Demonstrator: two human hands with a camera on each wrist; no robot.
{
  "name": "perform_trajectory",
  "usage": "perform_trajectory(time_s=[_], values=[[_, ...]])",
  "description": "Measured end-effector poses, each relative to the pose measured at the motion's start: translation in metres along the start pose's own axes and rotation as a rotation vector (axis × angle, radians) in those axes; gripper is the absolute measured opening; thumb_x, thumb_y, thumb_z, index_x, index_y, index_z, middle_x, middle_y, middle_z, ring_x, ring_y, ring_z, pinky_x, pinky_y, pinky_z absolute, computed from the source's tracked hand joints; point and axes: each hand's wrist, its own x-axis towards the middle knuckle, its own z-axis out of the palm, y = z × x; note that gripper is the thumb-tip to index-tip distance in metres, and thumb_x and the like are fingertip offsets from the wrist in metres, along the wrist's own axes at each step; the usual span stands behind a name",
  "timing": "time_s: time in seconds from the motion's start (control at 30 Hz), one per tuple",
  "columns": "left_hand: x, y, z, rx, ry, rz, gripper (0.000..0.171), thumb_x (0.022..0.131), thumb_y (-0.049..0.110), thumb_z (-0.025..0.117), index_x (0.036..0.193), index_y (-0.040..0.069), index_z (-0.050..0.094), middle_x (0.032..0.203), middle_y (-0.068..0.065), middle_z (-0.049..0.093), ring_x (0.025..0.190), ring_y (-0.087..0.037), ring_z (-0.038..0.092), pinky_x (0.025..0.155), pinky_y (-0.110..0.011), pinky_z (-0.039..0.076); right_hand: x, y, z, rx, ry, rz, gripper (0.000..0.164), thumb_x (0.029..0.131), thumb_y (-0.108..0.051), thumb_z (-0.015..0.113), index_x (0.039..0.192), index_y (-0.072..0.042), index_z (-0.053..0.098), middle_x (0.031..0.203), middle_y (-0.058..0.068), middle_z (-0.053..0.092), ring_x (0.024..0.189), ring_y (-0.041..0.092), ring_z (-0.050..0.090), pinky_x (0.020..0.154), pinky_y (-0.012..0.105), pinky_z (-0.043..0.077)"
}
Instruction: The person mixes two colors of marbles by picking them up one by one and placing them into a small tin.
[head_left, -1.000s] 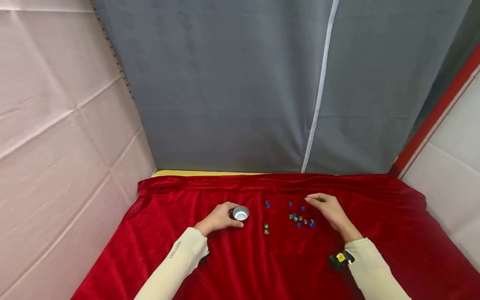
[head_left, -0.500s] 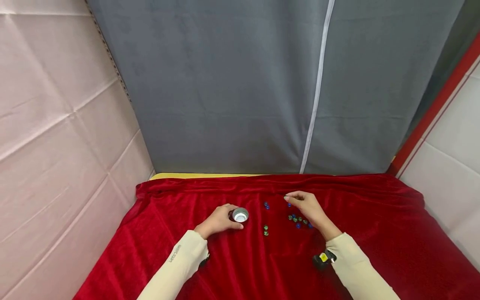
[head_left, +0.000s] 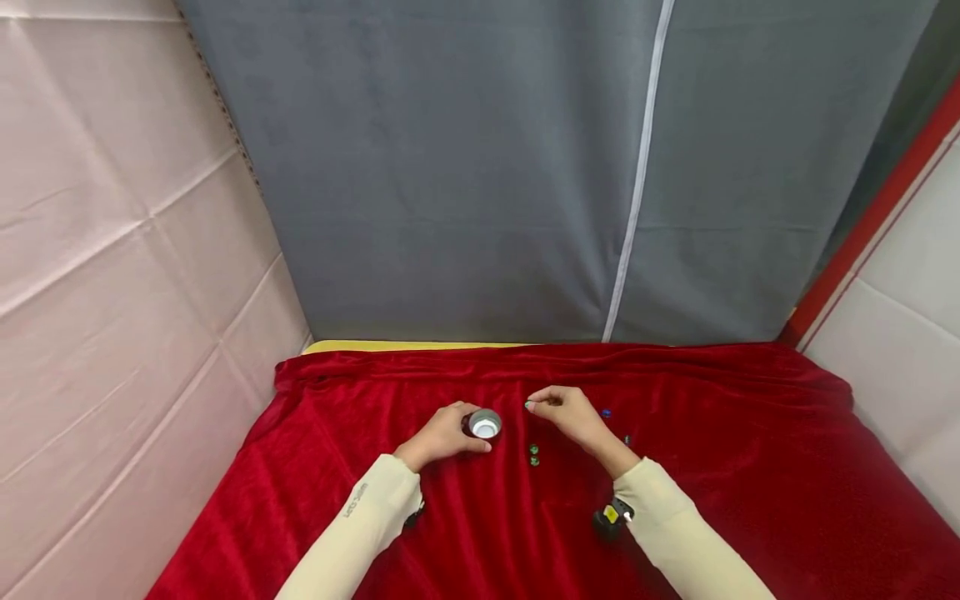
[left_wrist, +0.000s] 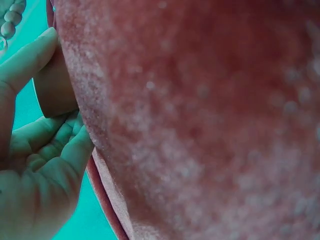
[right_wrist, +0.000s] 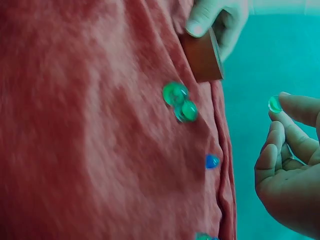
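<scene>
My left hand [head_left: 442, 435] grips a small round cup [head_left: 487, 426] standing on the red cloth, its grey rim and pale inside facing up. Thumb and fingers lie on either side of the cup's brownish wall [left_wrist: 56, 87] in the left wrist view. Thumb and forefinger of my right hand [head_left: 573, 417] pinch a green marble [right_wrist: 274, 104], held above the cloth to the right of the cup. Two green marbles [head_left: 534, 455] lie close together between the hands. A blue marble [right_wrist: 212, 161] lies farther off in the right wrist view.
Red velvet cloth [head_left: 480, 533] covers the table in loose folds. Beyond my right hand sits a blue marble [head_left: 607, 412], with a darker marble [head_left: 627, 439] beside the wrist; that forearm hides others. A grey curtain [head_left: 465, 183] hangs behind the table.
My right hand has moved left with the green marble, from beyond the scattered marbles toward the cup, now covering most of them. My left hand keeps its grip on the cup.
</scene>
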Motion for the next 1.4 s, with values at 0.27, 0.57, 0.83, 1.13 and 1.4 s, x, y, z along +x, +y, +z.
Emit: perform_trajectory(time_s=[0.27,0.57,0.83,1.13,1.4], values=[[0.001,0.003,0.002,0.031,0.004,0.019,0.056,0.072,0.022,0.084,0.118,-0.001,0.061,0.106,-0.010,0.063,0.095,-0.021,0.061,0.085,-0.033,0.049,0.002,-0.001,0.026,-0.038,-0.033,-0.035,0.017,0.086,-0.016,0.071,0.097,-0.004,0.074,0.084,0.006,0.073,0.072,0.007,0.059,0.069,0.024,0.049],[0.002,0.002,0.004,0.025,0.000,0.031,0.055,0.072,0.018,0.084,0.118,-0.002,0.061,0.109,-0.012,0.063,0.098,-0.023,0.060,0.087,-0.036,0.049,0.002,-0.003,0.043,-0.048,-0.036,-0.037,0.014,0.086,-0.012,0.070,0.096,-0.002,0.073,0.079,0.005,0.070,0.068,0.008,0.057,0.065,0.023,0.048],[0.001,0.004,0.005,0.031,-0.012,0.023,0.056,0.073,0.019,0.083,0.120,-0.001,0.061,0.110,-0.012,0.063,0.099,-0.023,0.060,0.087,-0.035,0.049,0.004,0.000,0.052,-0.043,-0.044,-0.042,0.016,0.086,-0.011,0.070,0.097,-0.001,0.073,0.083,0.008,0.072,0.069,0.007,0.058,0.063,0.022,0.047],[0.002,0.001,0.002,0.058,0.004,0.022,0.056,0.072,0.021,0.084,0.119,0.001,0.061,0.107,-0.010,0.063,0.098,-0.022,0.060,0.087,-0.035,0.049,0.008,0.002,0.052,-0.034,-0.011,-0.035,0.014,0.084,-0.012,0.071,0.095,-0.005,0.075,0.089,0.008,0.074,0.073,0.008,0.058,0.067,0.024,0.048],[0.000,0.003,0.001,0.063,-0.002,-0.002,0.057,0.073,0.022,0.084,0.121,0.001,0.061,0.109,-0.009,0.062,0.098,-0.021,0.060,0.088,-0.035,0.049,0.007,0.007,0.037,-0.020,0.037,-0.018,0.016,0.085,-0.013,0.071,0.097,-0.004,0.075,0.090,0.007,0.074,0.073,0.009,0.059,0.069,0.025,0.049]])
